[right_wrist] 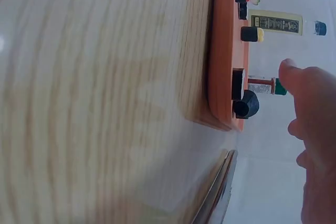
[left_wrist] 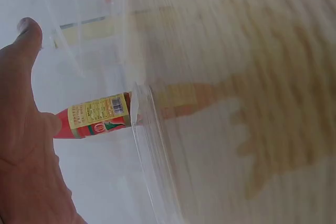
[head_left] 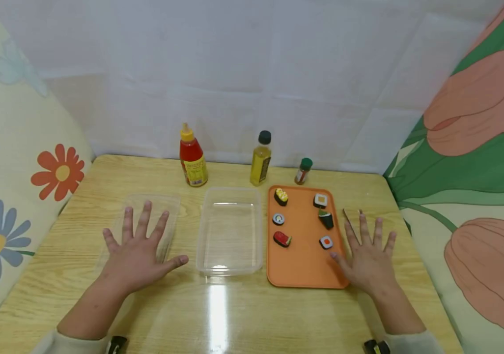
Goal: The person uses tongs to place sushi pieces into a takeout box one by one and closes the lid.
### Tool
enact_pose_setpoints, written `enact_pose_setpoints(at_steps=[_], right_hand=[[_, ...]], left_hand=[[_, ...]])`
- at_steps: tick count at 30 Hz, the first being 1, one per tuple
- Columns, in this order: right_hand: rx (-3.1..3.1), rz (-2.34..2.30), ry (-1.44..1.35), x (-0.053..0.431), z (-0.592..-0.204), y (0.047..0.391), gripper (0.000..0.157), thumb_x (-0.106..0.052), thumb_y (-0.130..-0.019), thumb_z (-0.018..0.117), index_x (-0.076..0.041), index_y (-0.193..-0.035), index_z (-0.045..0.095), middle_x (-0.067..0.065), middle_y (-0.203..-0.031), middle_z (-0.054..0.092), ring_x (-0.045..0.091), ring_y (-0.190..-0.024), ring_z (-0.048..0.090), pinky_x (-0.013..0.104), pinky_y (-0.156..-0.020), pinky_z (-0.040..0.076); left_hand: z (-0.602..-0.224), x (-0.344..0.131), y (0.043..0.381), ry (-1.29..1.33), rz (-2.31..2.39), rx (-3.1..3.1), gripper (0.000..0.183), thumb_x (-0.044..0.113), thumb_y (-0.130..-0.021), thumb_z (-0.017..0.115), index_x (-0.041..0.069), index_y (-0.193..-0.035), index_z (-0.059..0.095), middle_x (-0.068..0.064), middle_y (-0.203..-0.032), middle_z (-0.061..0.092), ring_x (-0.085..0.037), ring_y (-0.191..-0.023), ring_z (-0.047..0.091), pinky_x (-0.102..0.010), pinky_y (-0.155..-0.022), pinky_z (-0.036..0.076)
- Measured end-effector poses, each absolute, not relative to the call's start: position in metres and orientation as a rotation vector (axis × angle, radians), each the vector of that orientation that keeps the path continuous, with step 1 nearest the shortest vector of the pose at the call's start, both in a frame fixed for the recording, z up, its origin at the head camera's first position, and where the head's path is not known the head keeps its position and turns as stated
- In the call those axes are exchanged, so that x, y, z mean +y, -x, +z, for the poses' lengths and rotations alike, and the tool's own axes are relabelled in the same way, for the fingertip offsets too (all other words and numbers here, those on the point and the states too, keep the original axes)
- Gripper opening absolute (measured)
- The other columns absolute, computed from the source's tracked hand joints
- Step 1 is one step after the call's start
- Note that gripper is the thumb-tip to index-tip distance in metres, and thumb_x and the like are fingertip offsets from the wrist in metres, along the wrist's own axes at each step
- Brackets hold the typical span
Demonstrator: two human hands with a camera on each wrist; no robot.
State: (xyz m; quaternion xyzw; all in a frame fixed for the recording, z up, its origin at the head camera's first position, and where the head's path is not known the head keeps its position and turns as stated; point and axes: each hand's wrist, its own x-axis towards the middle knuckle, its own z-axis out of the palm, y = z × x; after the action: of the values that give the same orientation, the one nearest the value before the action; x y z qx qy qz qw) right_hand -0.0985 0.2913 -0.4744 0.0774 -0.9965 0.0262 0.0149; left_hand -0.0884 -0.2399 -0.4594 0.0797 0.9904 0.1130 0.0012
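My left hand [head_left: 133, 258], fingers spread, hovers over a clear plastic lid [head_left: 173, 202] on the left of the table. To its right stands a clear plastic container [head_left: 230, 271]. On an orange tray [head_left: 305, 268] sit several toy sushi pieces, including a yellow-topped one [head_left: 281, 196], a red-topped one [head_left: 282, 239] and a dark cone-shaped hand roll [head_left: 325, 220]. My right hand [head_left: 370, 260] hovers spread beside the tray's right edge, its thumb overlapping that edge in the head view. Slim metal tongs [right_wrist: 218, 190] lie beneath it, mostly hidden by it in the head view. Both hands hold nothing.
At the back stand a red sauce bottle [head_left: 193, 160] with a yellow cap, an oil bottle [head_left: 261, 160] with a dark cap, and a small green-capped spice jar [head_left: 303, 171]. A white cloth [head_left: 234, 73] hangs behind the wooden table [head_left: 168, 314]; flowered fabric borders both sides.
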Motion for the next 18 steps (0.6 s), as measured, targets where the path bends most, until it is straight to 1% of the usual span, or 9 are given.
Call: enact_pose_setpoints(at_steps=[2,4,6,8,10,12,14,18], right_hand=[[-3.087,0.111,-0.243,0.294,-0.476,0.098,0.085,-0.062,-0.102,0.052,-0.009,-0.165,0.027,0.021,-0.172,-0.005,0.050,-0.152,-0.019,0.077,-0.114,-0.011],[-3.075,0.138,-0.240,0.296,-0.477,0.098,0.081,-0.056,-0.104,0.054,-0.007,-0.164,0.029,0.025,-0.171,0.004,0.053,-0.154,-0.005,0.077,-0.116,-0.001],[-3.071,0.165,-0.230,0.298,-0.478,0.098,0.078,-0.051,-0.105,0.054,-0.005,-0.163,0.030,0.027,-0.169,0.010,0.056,-0.152,0.009,0.076,-0.116,0.009],[-3.074,0.192,-0.212,0.299,-0.479,0.097,0.075,-0.047,-0.106,0.055,-0.005,-0.162,0.031,0.029,-0.168,0.015,0.057,-0.149,0.018,0.075,-0.116,0.017],[-3.091,0.204,-0.196,0.300,-0.480,0.097,0.072,-0.044,-0.107,0.054,-0.004,-0.162,0.030,0.031,-0.166,0.017,0.058,-0.146,0.022,0.074,-0.115,0.021],[-3.102,0.206,-0.184,0.302,-0.483,0.097,0.070,-0.040,-0.107,0.053,-0.003,-0.162,0.029,0.032,-0.165,0.019,0.058,-0.145,0.025,0.074,-0.114,0.024],[-3.107,0.210,-0.175,0.304,-0.485,0.097,0.068,-0.035,-0.107,0.053,-0.002,-0.162,0.029,0.033,-0.164,0.020,0.058,-0.144,0.026,0.074,-0.113,0.026],[-3.096,0.227,-0.160,0.308,-0.488,0.096,0.069,-0.029,-0.105,0.056,0.001,-0.161,0.029,0.034,-0.163,0.024,0.058,-0.142,0.029,0.073,-0.113,0.028]], left_hand=[[-0.460,-0.239,0.088,-0.261,0.399,3.097,0.114,0.082,-0.087,0.058,0.020,-0.169,0.009,-0.010,-0.171,-0.024,-0.042,-0.150,-0.033,-0.090,-0.099,-0.010],[-0.460,-0.238,0.088,-0.275,0.449,3.087,0.111,0.080,-0.088,0.058,0.019,-0.169,0.011,-0.012,-0.172,-0.018,-0.044,-0.153,-0.024,-0.090,-0.102,-0.003],[-0.459,-0.237,0.087,-0.287,0.485,3.082,0.108,0.078,-0.090,0.058,0.019,-0.169,0.013,-0.014,-0.173,-0.012,-0.048,-0.155,-0.012,-0.089,-0.104,0.007],[-0.458,-0.235,0.087,-0.307,0.524,3.079,0.107,0.075,-0.091,0.059,0.018,-0.168,0.014,-0.016,-0.173,-0.007,-0.053,-0.154,0.001,-0.089,-0.102,0.017],[-0.457,-0.233,0.087,-0.323,0.562,3.074,0.106,0.073,-0.092,0.061,0.017,-0.168,0.014,-0.017,-0.173,-0.002,-0.057,-0.150,0.012,-0.088,-0.098,0.026],[-0.457,-0.231,0.087,-0.342,0.609,3.072,0.105,0.071,-0.092,0.063,0.016,-0.168,0.014,-0.019,-0.173,0.005,-0.061,-0.145,0.022,-0.087,-0.096,0.031],[-0.457,-0.230,0.087,-0.365,0.668,3.069,0.104,0.067,-0.093,0.065,0.016,-0.168,0.015,-0.020,-0.171,0.012,-0.062,-0.142,0.029,-0.085,-0.096,0.033],[-0.459,-0.228,0.087,-0.400,0.780,3.047,0.101,0.061,-0.094,0.068,0.019,-0.168,0.015,-0.022,-0.167,0.023,-0.059,-0.140,0.035,-0.083,-0.098,0.034]])
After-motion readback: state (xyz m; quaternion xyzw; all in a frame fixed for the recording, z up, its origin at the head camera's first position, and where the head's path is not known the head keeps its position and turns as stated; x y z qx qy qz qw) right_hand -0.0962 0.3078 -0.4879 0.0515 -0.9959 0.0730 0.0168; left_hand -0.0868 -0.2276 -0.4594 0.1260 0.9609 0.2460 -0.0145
